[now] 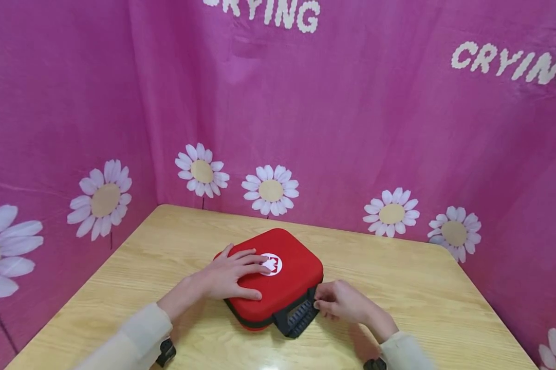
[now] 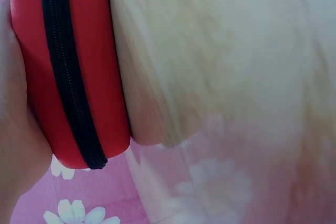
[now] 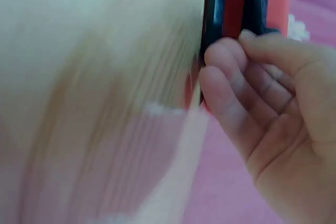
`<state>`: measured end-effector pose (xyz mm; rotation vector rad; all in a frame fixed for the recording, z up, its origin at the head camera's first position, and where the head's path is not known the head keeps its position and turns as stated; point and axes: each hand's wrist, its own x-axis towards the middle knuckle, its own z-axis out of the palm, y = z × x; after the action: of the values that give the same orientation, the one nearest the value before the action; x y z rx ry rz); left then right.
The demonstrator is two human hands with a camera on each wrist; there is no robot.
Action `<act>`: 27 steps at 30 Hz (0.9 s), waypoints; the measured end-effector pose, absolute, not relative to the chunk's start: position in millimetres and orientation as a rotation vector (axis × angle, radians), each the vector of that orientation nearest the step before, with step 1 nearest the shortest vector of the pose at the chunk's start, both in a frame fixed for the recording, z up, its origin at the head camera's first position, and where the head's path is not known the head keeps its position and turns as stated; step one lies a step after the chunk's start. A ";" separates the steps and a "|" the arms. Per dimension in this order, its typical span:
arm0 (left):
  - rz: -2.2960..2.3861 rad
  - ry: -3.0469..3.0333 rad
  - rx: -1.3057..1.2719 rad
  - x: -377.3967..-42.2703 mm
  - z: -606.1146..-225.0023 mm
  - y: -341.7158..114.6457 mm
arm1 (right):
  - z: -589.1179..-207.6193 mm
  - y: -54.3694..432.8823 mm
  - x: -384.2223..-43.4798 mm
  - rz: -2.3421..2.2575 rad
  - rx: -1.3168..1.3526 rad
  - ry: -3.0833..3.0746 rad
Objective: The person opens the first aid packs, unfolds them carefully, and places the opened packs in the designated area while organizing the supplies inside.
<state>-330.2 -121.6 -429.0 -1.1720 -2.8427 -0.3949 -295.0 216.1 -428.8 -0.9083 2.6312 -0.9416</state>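
A red first-aid case (image 1: 287, 246) lies on the table, its lid marked by a white round emblem (image 1: 271, 264). Its black carrying handle (image 1: 301, 318) points toward me. My left hand (image 1: 236, 272) rests on the lid with its fingers spread. In the left wrist view, the black zipper (image 2: 65, 72) runs along the case's side and looks closed there. Beside the handle, my right hand (image 1: 345, 303) pinches at the zipper edge with thumb and curled fingers. The right wrist view shows its fingertips (image 3: 224, 53) against the black band; the zipper pull itself is hidden.
The light wooden table (image 1: 398, 298) reaches back to a pink-purple curtain (image 1: 352, 103) printed with daisies and white lettering. Another stretch of curtain (image 1: 60, 103) hangs along the left side. Dark wrist devices (image 1: 166, 352) sit at both sleeves.
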 end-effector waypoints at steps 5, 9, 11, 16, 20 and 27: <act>-0.406 -2.851 -1.135 -328.6 -433.3 -118.2 | -430.5 203.2 -284.2 -0.962 -0.921 2.598; -0.417 -2.845 -1.089 -327.9 -434.0 -117.0 | -432.0 199.9 -278.5 -0.969 -0.918 2.638; -0.403 -2.831 -1.067 -328.1 -434.2 -116.4 | -432.8 198.4 -276.6 -0.980 -0.934 2.658; -0.396 -2.797 -1.030 -329.6 -435.2 -110.5 | -434.1 193.1 -270.8 -1.017 -0.940 2.714; -0.423 -2.793 -0.960 -331.5 -436.7 -102.6 | -433.6 182.3 -265.3 -1.016 -0.956 2.730; -0.393 -2.842 -0.843 -331.7 -433.8 -90.8 | -432.9 170.4 -262.3 -0.945 -0.914 2.792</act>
<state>-331.7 -90.8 -433.8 -0.8430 -2.8417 -0.3935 -262.3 170.4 -432.9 -0.9145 2.7918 -0.9445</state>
